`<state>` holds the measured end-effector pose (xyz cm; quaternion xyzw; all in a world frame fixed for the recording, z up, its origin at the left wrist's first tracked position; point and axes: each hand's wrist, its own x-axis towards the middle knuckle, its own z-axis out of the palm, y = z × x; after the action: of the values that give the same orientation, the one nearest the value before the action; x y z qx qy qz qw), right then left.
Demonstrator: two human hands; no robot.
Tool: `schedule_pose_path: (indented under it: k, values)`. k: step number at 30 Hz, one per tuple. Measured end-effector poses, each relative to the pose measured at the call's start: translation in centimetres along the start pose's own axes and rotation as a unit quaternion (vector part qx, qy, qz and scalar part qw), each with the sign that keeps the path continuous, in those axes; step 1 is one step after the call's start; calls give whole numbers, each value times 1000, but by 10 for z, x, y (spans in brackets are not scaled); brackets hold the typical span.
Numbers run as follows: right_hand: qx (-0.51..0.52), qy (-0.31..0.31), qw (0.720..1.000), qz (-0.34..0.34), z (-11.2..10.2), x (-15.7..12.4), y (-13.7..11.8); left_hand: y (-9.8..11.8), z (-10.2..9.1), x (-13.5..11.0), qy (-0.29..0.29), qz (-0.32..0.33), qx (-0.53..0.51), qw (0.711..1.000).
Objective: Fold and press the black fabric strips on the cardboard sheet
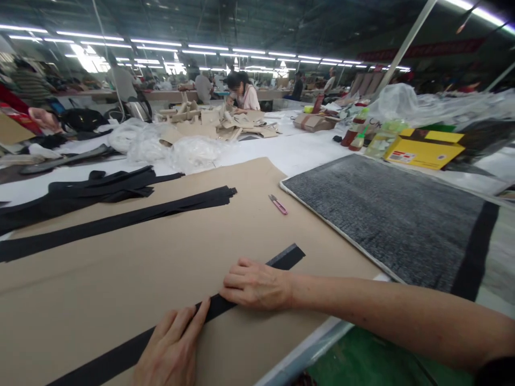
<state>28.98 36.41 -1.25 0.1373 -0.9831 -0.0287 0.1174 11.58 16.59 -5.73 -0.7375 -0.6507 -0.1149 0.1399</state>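
A long black fabric strip (287,257) lies diagonally on the brown cardboard sheet (120,279) near the table's front edge. My left hand (173,348) lies flat on the strip, fingers stretched out and pointing up along it. My right hand (257,284) rests on the same strip just beyond, fingers curled and pressed down on the strip's edge. Another long black strip (120,220) lies farther up the cardboard, and a pile of black strips (88,187) sits at the left.
Small pink snips (277,204) lie on the cardboard. A dark grey mat (394,220) lies at the right, with a yellow box (426,149) and bottles (356,131) behind it. Plastic bags (169,145) and cardboard scraps (217,120) lie farther back. Other people work at far tables.
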Motion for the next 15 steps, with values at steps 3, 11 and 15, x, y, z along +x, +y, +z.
schedule_pose_path:
  k: [3,11,15]
  values:
    - [-4,-2,1000,-7,-5,-8,5,0,2,0,-29,5,18,999]
    - [-15,-13,1000,3,-10,-32,15,2,1,11,-44,6,38,998]
    - [-1,-24,1000,14,-13,-44,19,5,2,11,-41,-14,30,999]
